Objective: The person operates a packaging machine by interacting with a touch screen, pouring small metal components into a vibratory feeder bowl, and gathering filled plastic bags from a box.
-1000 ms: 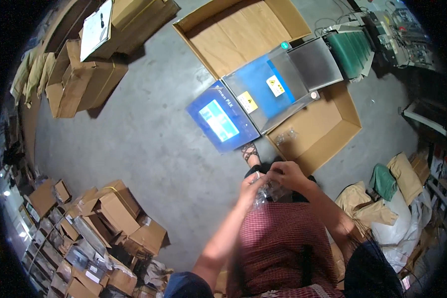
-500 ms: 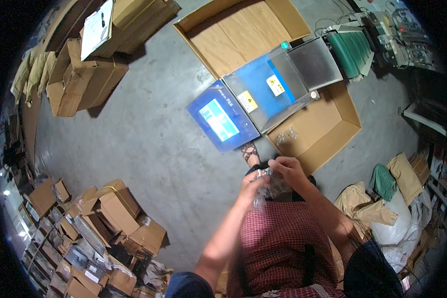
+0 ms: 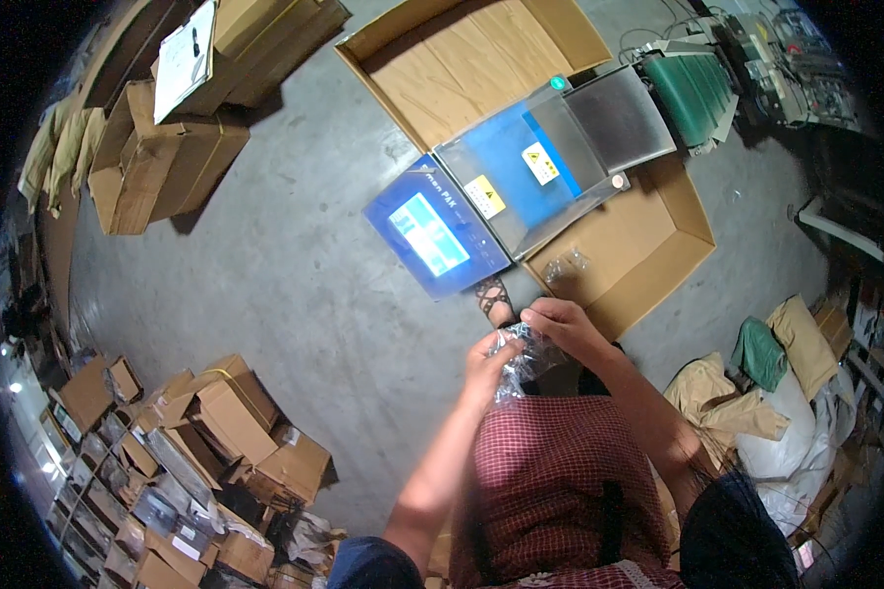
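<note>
Between my hands, just in front of the red checked apron [image 3: 560, 471], is a crinkled clear plastic bag [image 3: 514, 378]. My left hand [image 3: 488, 363] has its fingers closed round the bag's left side, thumb on top. With thumb and fingers pinched together, my right hand [image 3: 557, 324] grips the bag's upper edge. What lies inside the bag is too small and shiny to make out. Beyond my hands stands a packing machine with a blue screen panel [image 3: 434, 236] and a blue, see-through cover [image 3: 511, 167].
An open cardboard tray box [image 3: 673, 260] right of the machine holds several small clear bags [image 3: 565, 265]. Another large open box [image 3: 462, 74] lies behind it. A green conveyor belt [image 3: 690, 98] adjoins the far end. Cartons [image 3: 231, 417] pile up at lower left; sacks [image 3: 727, 407] lie at right.
Both hands have shifted slightly up with the bag. My right hand has come a little to the left, and the bag has turned and bunched between the fingers.
</note>
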`<state>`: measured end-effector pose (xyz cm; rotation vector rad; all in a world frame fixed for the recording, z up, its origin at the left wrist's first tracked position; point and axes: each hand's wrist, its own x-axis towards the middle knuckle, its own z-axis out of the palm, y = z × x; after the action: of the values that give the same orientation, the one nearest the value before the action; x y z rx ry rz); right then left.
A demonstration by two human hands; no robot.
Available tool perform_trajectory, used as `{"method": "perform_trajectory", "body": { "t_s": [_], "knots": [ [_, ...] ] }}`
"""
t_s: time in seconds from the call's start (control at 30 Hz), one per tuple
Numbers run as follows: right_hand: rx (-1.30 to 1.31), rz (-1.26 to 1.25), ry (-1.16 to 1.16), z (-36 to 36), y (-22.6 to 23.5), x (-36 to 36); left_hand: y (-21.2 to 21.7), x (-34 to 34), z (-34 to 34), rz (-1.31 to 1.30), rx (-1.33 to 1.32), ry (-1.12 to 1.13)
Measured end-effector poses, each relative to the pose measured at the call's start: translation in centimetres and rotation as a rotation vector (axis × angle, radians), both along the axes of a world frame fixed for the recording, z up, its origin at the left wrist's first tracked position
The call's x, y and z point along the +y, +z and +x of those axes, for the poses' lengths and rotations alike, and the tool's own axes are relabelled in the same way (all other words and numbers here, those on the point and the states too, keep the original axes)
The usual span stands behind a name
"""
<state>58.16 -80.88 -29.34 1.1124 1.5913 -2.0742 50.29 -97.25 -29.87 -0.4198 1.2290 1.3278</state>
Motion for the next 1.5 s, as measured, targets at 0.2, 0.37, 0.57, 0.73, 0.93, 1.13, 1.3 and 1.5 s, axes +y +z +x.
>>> {"method": "perform_trajectory", "body": {
  "t_s": [0.2, 0.37, 0.57, 0.73, 0.93, 1.13, 1.3, 1.5],
  "knots": [
    [-0.044, -0.023, -0.013, 0.1, -0.4, -0.1, 0.6, 0.4, -0.1, 0.029, 0.002, -0.002],
    [-0.034, 0.011, -0.093, 0.4, -0.8, -0.3, 0.5, 0.8, 0.1, 0.023, 0.026, -0.008],
    [-0.033, -0.007, -0.143, 0.2, -0.3, -0.1, -0.1, 0.9, 0.7, 0.058, 0.011, 0.037],
    [-0.082, 0.005, -0.144, 0.7, -0.4, -0.1, 0.2, 1.4, 0.8, 0.017, -0.032, 0.008],
    [-0.146, 0.140, -0.061, 3.4, -3.3, -1.2, -0.2, 0.7, 2.5, -0.027, 0.001, -0.091],
    [-0.179, 0.445, 0.257, 6.0, -5.5, -1.6, -1.4, -2.6, 6.1, -0.009, 0.016, -0.234],
    [-0.219, 0.420, 0.166, 5.7, -5.6, -0.7, -0.7, -3.1, 6.1, -0.027, -0.016, -0.555],
    [-0.102, 0.502, 0.249, 0.9, -2.8, -2.2, -4.0, -4.5, 6.3, -0.006, 0.056, -0.425]
  ]
}}
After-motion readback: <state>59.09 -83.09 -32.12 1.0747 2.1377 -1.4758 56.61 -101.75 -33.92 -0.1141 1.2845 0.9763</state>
